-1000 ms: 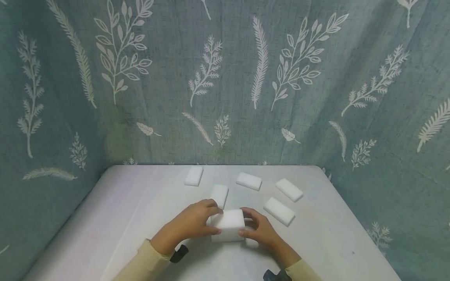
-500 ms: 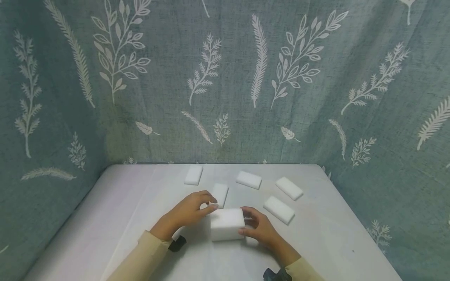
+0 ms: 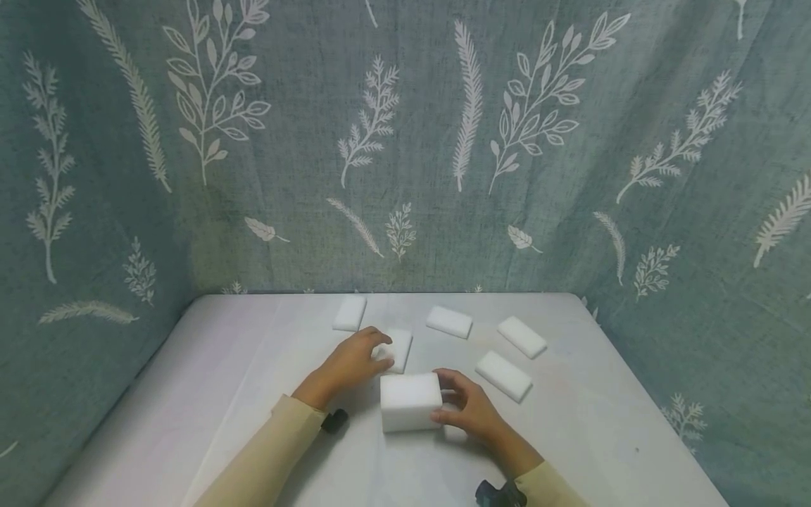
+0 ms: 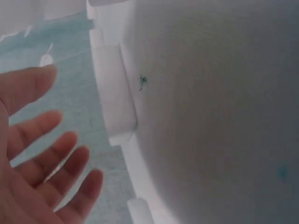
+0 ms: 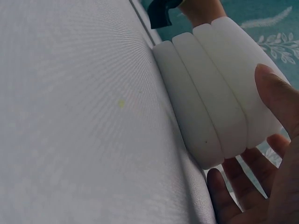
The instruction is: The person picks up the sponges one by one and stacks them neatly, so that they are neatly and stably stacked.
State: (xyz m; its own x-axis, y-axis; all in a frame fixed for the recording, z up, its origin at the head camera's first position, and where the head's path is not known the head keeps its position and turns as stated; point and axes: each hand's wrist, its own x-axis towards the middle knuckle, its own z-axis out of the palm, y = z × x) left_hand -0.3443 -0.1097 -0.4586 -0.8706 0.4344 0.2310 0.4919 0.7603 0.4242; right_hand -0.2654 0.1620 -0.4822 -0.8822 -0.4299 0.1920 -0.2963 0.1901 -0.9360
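On the table stands a stack of several white sponge-like blocks (image 3: 410, 403), its layers showing in the right wrist view. My right hand (image 3: 470, 405) holds the stack's right end, thumb on the near side and fingers toward the far side. Just behind the stack lies a single white block (image 3: 400, 350), partly covered by my left hand (image 3: 355, 360). That hand hovers at its left side with thumb and fingers apart. In the left wrist view the left fingers (image 4: 74, 161) are spread with nothing between them.
Other loose white blocks lie farther back: one at back left (image 3: 350, 313), one at back middle (image 3: 449, 322), and two to the right, a far one (image 3: 522, 336) and a nearer one (image 3: 504, 375). A leaf-patterned curtain (image 3: 431, 232) encloses the white table (image 3: 190, 394).
My left hand has let go of the stack's left end and moved back to the single block behind it. The right hand has kept its place on the stack.
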